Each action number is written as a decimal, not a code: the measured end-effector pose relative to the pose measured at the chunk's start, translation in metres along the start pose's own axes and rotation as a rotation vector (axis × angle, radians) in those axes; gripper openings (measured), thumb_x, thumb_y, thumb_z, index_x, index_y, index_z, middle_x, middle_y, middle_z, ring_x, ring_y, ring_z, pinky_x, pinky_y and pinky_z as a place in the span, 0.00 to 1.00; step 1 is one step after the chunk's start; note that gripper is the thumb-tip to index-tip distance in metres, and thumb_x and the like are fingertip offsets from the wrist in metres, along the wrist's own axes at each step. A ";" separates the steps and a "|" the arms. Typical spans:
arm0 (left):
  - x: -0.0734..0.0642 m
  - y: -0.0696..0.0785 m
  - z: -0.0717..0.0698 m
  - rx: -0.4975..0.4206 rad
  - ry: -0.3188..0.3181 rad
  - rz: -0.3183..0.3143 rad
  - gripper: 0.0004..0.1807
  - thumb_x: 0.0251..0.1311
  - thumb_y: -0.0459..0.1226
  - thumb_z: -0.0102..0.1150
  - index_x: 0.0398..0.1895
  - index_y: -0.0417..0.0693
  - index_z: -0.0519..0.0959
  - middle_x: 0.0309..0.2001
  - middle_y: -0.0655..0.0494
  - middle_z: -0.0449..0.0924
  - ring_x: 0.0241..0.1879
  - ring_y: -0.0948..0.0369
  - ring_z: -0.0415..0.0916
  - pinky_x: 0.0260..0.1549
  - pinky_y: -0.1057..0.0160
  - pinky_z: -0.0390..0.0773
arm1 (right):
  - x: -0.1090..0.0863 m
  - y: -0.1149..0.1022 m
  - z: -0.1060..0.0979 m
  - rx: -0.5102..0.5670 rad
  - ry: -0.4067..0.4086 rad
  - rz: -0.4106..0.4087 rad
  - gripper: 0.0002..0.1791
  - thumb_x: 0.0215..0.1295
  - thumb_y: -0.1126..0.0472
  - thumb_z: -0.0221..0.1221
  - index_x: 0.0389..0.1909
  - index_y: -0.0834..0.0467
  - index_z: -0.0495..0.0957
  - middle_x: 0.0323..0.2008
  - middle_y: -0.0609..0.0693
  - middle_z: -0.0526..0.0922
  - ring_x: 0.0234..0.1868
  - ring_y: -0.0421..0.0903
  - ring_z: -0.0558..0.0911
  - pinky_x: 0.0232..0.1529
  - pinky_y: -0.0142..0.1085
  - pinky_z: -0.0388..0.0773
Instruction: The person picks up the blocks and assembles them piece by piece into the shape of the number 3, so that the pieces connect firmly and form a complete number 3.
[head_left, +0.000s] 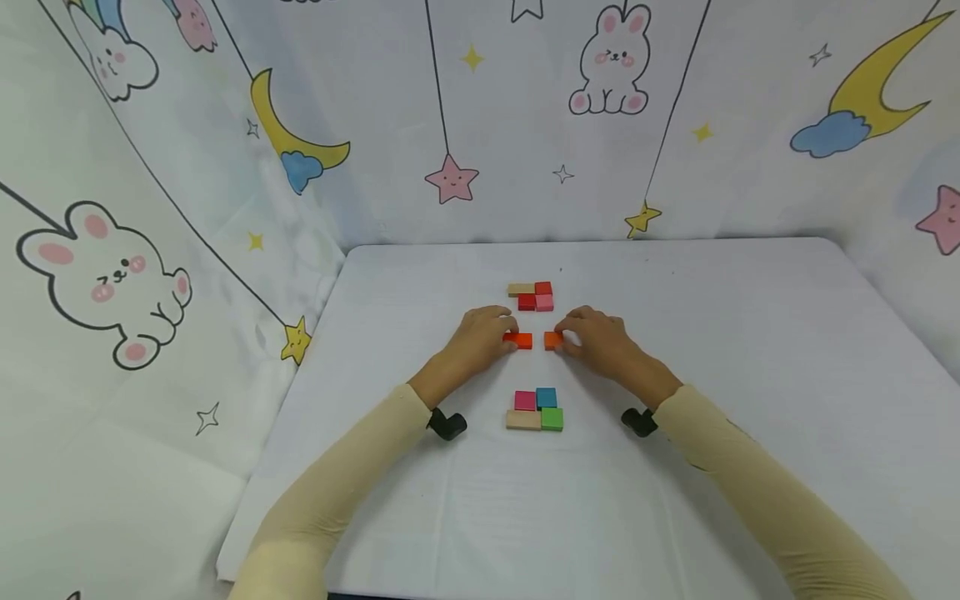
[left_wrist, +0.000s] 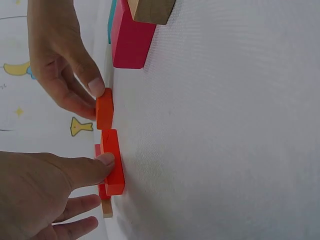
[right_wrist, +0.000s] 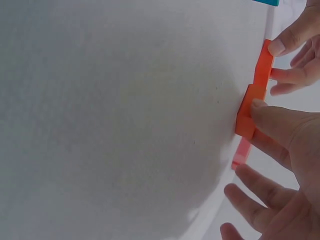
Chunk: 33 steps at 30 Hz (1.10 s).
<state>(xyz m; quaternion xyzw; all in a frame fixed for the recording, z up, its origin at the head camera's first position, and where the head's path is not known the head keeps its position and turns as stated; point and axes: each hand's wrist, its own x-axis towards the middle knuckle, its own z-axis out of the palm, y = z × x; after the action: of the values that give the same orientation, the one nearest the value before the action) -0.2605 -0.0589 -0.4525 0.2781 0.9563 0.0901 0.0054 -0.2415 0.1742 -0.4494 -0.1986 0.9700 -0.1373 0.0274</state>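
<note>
My left hand pinches a red-orange wooden block between thumb and fingers at the middle of the table. Facing it, my right hand grips a shorter orange block. The two blocks lie in line on the white surface, with a narrow gap between them in the head view. From the left wrist, my thumb lies against the long side of the red-orange block. In the right wrist view the thumb covers part of the orange block, and the other fingers are spread.
Beyond my hands sits a cluster with a natural wood block, two red blocks and a pink block. Nearer me, a magenta block, a blue block, a wood block and a green block stand together on the table.
</note>
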 end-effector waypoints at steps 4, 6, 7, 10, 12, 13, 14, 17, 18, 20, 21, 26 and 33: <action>0.001 0.003 0.000 -0.004 0.008 0.015 0.14 0.65 0.45 0.66 0.52 0.54 0.84 0.62 0.54 0.76 0.66 0.57 0.66 0.65 0.51 0.63 | 0.003 -0.003 0.001 0.018 -0.001 0.009 0.21 0.64 0.54 0.69 0.57 0.54 0.82 0.59 0.59 0.75 0.62 0.58 0.72 0.57 0.66 0.66; 0.001 0.004 0.000 -0.007 0.014 0.022 0.14 0.65 0.45 0.66 0.51 0.54 0.84 0.61 0.54 0.77 0.66 0.57 0.66 0.65 0.51 0.63 | 0.004 -0.005 0.001 0.017 -0.005 0.013 0.21 0.64 0.54 0.69 0.56 0.54 0.82 0.59 0.59 0.76 0.62 0.58 0.72 0.57 0.65 0.67; 0.002 0.005 0.000 -0.007 0.017 0.023 0.14 0.65 0.45 0.66 0.51 0.54 0.84 0.61 0.54 0.77 0.66 0.57 0.67 0.64 0.51 0.64 | 0.004 -0.006 0.001 0.016 -0.007 0.014 0.21 0.64 0.53 0.69 0.56 0.54 0.82 0.59 0.59 0.75 0.62 0.58 0.72 0.57 0.65 0.67; 0.002 0.006 0.000 -0.013 0.019 0.027 0.14 0.65 0.45 0.66 0.51 0.54 0.84 0.61 0.54 0.77 0.65 0.57 0.67 0.64 0.51 0.64 | 0.004 -0.007 0.001 0.010 -0.008 0.010 0.21 0.63 0.53 0.69 0.56 0.54 0.82 0.59 0.60 0.76 0.62 0.58 0.72 0.56 0.65 0.67; 0.003 0.006 0.001 -0.011 0.013 0.023 0.15 0.65 0.46 0.66 0.51 0.54 0.84 0.61 0.55 0.77 0.65 0.57 0.67 0.64 0.50 0.64 | 0.004 -0.008 0.001 0.010 -0.009 0.003 0.21 0.64 0.53 0.69 0.56 0.54 0.82 0.59 0.60 0.76 0.62 0.58 0.72 0.55 0.65 0.67; 0.003 0.007 0.001 -0.012 0.010 0.021 0.15 0.64 0.46 0.66 0.52 0.54 0.84 0.61 0.55 0.77 0.65 0.57 0.67 0.64 0.50 0.64 | 0.004 -0.008 0.001 0.011 -0.009 0.001 0.21 0.64 0.53 0.69 0.56 0.54 0.82 0.59 0.60 0.76 0.62 0.58 0.71 0.55 0.65 0.67; 0.004 0.007 0.001 -0.014 0.008 0.019 0.15 0.64 0.46 0.66 0.52 0.54 0.84 0.60 0.55 0.77 0.65 0.57 0.67 0.64 0.50 0.64 | 0.005 -0.009 0.001 0.013 -0.008 -0.001 0.20 0.64 0.52 0.69 0.55 0.54 0.83 0.58 0.60 0.76 0.62 0.58 0.71 0.55 0.65 0.67; 0.004 0.007 0.001 -0.019 0.006 0.017 0.15 0.64 0.46 0.66 0.51 0.53 0.84 0.59 0.55 0.77 0.64 0.58 0.68 0.64 0.51 0.64 | 0.004 -0.009 0.000 0.018 -0.010 -0.003 0.20 0.64 0.52 0.68 0.55 0.54 0.83 0.58 0.59 0.76 0.62 0.58 0.71 0.54 0.65 0.68; 0.004 0.008 0.001 -0.023 0.006 0.015 0.15 0.64 0.46 0.66 0.51 0.53 0.84 0.59 0.55 0.77 0.63 0.58 0.68 0.63 0.51 0.65 | 0.004 -0.009 0.000 0.021 -0.011 -0.002 0.20 0.64 0.52 0.68 0.54 0.54 0.83 0.58 0.59 0.76 0.61 0.58 0.71 0.54 0.65 0.68; 0.004 0.008 0.001 -0.028 0.005 0.012 0.15 0.64 0.46 0.67 0.51 0.53 0.84 0.58 0.56 0.78 0.63 0.58 0.69 0.63 0.51 0.65 | 0.005 -0.010 0.000 0.024 -0.010 0.000 0.20 0.64 0.52 0.69 0.55 0.54 0.83 0.58 0.59 0.76 0.61 0.58 0.71 0.55 0.64 0.68; 0.004 0.008 0.000 -0.031 0.003 0.010 0.15 0.64 0.46 0.67 0.52 0.53 0.84 0.58 0.56 0.78 0.62 0.58 0.70 0.63 0.51 0.65 | 0.005 -0.010 0.000 0.025 -0.011 0.000 0.20 0.64 0.52 0.69 0.55 0.54 0.83 0.58 0.60 0.76 0.61 0.58 0.72 0.55 0.65 0.68; 0.004 0.009 -0.002 -0.041 -0.003 0.006 0.16 0.64 0.46 0.67 0.52 0.52 0.84 0.57 0.56 0.79 0.61 0.58 0.71 0.62 0.51 0.66 | 0.006 -0.010 0.000 0.035 -0.015 0.003 0.21 0.63 0.52 0.69 0.56 0.54 0.82 0.60 0.60 0.74 0.62 0.59 0.71 0.57 0.65 0.66; 0.005 0.008 -0.003 -0.029 -0.007 0.016 0.16 0.64 0.46 0.67 0.52 0.53 0.85 0.56 0.56 0.80 0.61 0.57 0.71 0.62 0.51 0.67 | 0.006 -0.007 0.000 0.033 -0.026 0.003 0.22 0.63 0.53 0.69 0.56 0.54 0.82 0.60 0.61 0.73 0.62 0.59 0.71 0.56 0.65 0.66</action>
<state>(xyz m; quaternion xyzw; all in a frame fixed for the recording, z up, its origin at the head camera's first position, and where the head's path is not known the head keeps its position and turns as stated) -0.2602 -0.0499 -0.4482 0.2860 0.9526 0.1031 0.0122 -0.2441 0.1656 -0.4471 -0.1986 0.9674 -0.1508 0.0437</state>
